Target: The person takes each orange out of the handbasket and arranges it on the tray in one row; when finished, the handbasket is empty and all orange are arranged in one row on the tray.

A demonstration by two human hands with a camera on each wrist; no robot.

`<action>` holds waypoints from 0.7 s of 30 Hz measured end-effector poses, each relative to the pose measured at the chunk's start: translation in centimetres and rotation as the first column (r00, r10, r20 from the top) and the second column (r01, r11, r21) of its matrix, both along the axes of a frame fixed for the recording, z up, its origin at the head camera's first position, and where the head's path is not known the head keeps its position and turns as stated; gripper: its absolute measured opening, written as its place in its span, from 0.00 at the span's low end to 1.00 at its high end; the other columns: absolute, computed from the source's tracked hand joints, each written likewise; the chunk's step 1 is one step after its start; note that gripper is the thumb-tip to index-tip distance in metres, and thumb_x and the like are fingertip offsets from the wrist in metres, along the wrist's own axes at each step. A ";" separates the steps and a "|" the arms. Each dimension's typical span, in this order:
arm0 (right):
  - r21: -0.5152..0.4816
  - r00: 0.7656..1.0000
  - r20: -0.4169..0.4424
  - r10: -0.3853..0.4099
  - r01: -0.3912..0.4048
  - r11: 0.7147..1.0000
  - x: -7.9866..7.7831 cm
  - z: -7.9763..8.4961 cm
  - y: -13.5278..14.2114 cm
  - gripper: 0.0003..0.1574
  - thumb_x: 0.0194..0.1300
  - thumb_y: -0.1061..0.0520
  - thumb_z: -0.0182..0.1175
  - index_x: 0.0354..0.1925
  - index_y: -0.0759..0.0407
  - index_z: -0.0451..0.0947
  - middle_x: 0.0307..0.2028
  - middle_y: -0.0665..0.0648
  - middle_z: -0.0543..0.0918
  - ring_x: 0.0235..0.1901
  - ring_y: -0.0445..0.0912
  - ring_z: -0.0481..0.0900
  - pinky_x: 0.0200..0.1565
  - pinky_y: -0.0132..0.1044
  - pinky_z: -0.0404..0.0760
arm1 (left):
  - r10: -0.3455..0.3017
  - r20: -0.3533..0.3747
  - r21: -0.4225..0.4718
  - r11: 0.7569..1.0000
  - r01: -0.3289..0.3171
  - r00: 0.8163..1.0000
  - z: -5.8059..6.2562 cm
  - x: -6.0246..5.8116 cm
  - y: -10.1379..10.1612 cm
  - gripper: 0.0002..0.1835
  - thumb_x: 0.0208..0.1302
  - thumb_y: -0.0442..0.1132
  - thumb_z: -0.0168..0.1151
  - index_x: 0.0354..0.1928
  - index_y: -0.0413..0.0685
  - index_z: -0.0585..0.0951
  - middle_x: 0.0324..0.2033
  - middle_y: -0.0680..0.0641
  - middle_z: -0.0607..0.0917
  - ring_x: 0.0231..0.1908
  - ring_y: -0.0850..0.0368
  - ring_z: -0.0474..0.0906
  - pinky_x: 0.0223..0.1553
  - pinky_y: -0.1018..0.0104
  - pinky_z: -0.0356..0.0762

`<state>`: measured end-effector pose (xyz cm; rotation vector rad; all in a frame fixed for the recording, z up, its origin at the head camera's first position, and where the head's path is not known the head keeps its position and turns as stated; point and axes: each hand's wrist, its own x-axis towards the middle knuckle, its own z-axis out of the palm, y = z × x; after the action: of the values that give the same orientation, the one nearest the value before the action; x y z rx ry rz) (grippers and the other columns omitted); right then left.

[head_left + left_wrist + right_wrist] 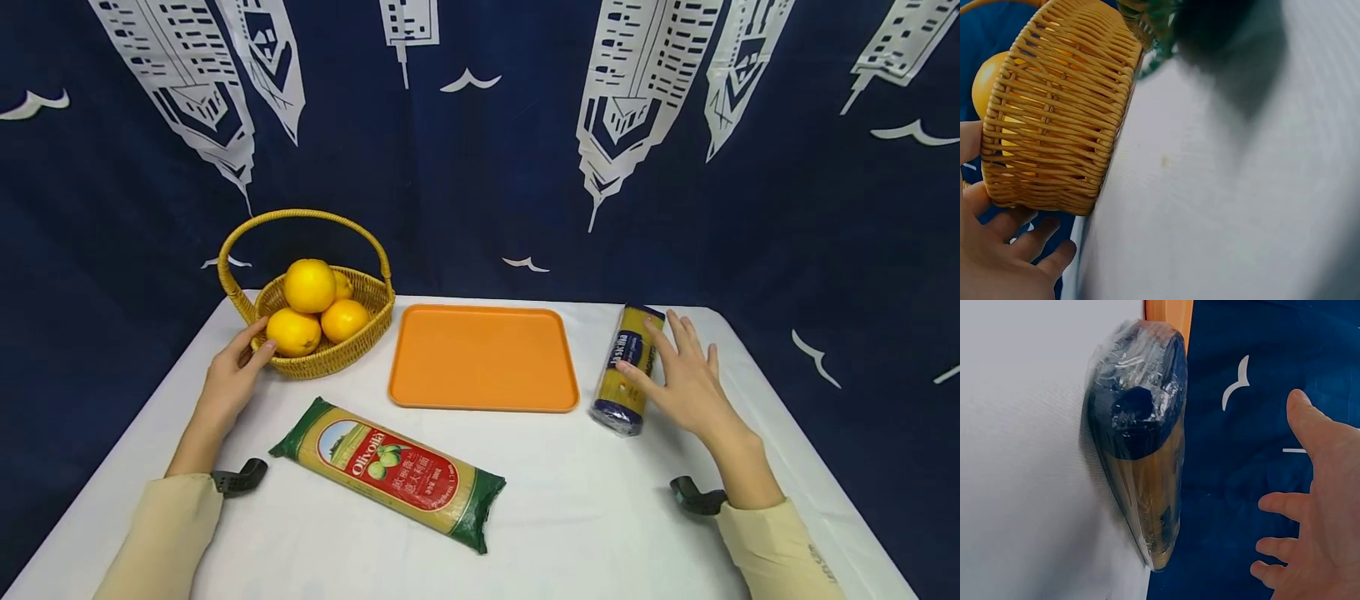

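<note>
In the head view my left hand (231, 377) is at the near-left rim of a yellow wicker basket (352, 354), which holds several lemons (310, 286). Its thumb lies by the rim, close to a lemon; the other fingers are loosely spread, as the left wrist view shows beside the basket's woven side (1060, 119). Whether they press on the basket is unclear. My right hand (693, 387), fingers spread, hovers over a round pack of spaghetti (628, 367) with dark blue ends. From the right wrist view, a gap separates the hand (1329, 506) and the spaghetti pack (1147, 456).
An orange tray (483, 358) lies between the basket and the spaghetti pack. In front, a flat green-ended Olivoilà pasta bag (390, 471) rests at a slant on the white tablecloth (570, 508). A dark blue patterned curtain (480, 183) hangs behind the table.
</note>
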<state>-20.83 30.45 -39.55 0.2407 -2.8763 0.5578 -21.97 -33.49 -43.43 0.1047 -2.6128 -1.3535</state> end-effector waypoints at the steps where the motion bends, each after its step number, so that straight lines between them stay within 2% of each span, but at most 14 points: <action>1: -0.002 1.000 -0.003 0.002 -0.002 1.000 0.0 0.0 -0.1 0.59 0.73 0.27 0.59 0.83 0.58 0.52 0.84 0.72 0.40 0.82 0.70 0.33 0.70 0.83 0.31 | -0.003 -0.001 0.025 1.000 0.003 1.000 -0.1 0.0 -0.1 0.37 0.82 0.59 0.51 0.84 0.55 0.57 0.81 0.35 0.58 0.79 0.31 0.56 0.78 0.38 0.56; 8: -0.025 0.999 -0.003 0.042 -0.042 0.999 -0.2 -0.5 -1.2 0.57 0.73 0.30 0.60 0.82 0.61 0.55 0.83 0.73 0.43 0.82 0.71 0.36 0.71 0.83 0.33 | 0.004 -0.022 0.114 0.993 -0.001 1.000 -1.1 0.4 -0.7 0.36 0.81 0.59 0.54 0.84 0.59 0.59 0.82 0.40 0.58 0.80 0.36 0.56 0.80 0.58 0.57; 15: -0.035 0.993 0.006 0.115 -0.114 0.993 -0.7 -0.1 -3.4 0.55 0.74 0.31 0.61 0.83 0.58 0.55 0.83 0.72 0.45 0.82 0.71 0.42 0.72 0.82 0.34 | 0.002 -0.035 0.182 0.983 0.005 0.999 -1.4 -0.2 -0.6 0.36 0.80 0.59 0.55 0.84 0.61 0.60 0.82 0.43 0.58 0.80 0.41 0.56 0.81 0.57 0.57; 19: -0.042 0.986 0.003 0.164 -0.164 0.986 -1.1 0.6 -4.7 0.54 0.74 0.33 0.62 0.83 0.57 0.55 0.83 0.72 0.46 0.82 0.70 0.43 0.72 0.81 0.34 | -0.001 -0.058 0.196 0.981 0.013 0.998 -1.4 -0.7 -0.4 0.36 0.80 0.59 0.55 0.83 0.61 0.61 0.82 0.44 0.60 0.80 0.43 0.57 0.75 0.76 0.60; 21: -0.037 0.981 0.013 0.192 -0.192 0.981 -1.3 0.9 -5.7 0.54 0.74 0.33 0.62 0.83 0.57 0.54 0.83 0.71 0.46 0.82 0.69 0.42 0.73 0.81 0.35 | 0.006 -0.064 0.198 0.980 0.007 0.998 -1.7 -0.7 -0.5 0.35 0.80 0.59 0.56 0.83 0.62 0.62 0.82 0.45 0.61 0.80 0.44 0.58 0.72 0.81 0.61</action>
<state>-22.18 24.75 -38.65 0.5149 -2.8744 0.6462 -22.71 -34.04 -45.10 0.0876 -2.4204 -1.5868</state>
